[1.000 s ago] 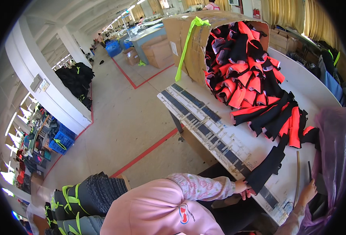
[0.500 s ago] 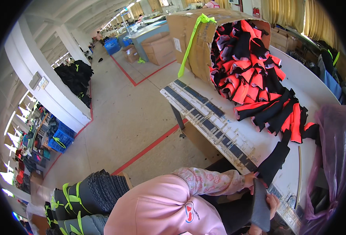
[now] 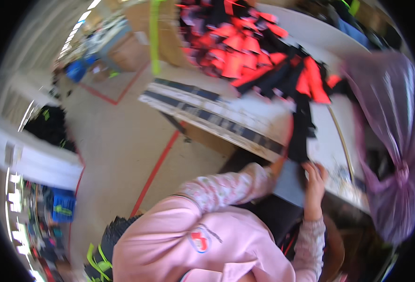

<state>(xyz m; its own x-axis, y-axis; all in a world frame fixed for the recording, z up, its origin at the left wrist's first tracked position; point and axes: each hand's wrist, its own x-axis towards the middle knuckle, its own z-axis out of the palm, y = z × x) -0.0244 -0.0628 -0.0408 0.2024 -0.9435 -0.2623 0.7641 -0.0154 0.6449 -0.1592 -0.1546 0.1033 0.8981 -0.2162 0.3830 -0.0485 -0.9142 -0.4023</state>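
A flat grey fabric piece (image 3: 291, 184) is at the table's front edge, above my lap. My right hand (image 3: 314, 177) grips it by its right edge, fingers bent over the top and thumb hidden. At its left edge is my left hand (image 3: 269, 175), smeared by motion, so its fingers do not show clearly. Just beyond the grey piece, a black fabric strip (image 3: 302, 134) trails from the pile toward my hands. Farther back, many black and neon-coral fabric pieces (image 3: 242, 54) lie heaped on the white table (image 3: 327, 127).
A cardboard box (image 3: 169, 40) with a lime-yellow ribbon (image 3: 154, 42) stands behind the pile's left side. A knotted purple plastic bag (image 3: 388, 103) hangs at the right. A thin rod (image 3: 341, 141) lies on the table. A blue crate (image 3: 63, 205) stands far left.
The view has swung, shifting the table and pile left and up in the picture. The grey piece has gone from nearly edge-on to flatter. My right hand now sits at its far right edge.
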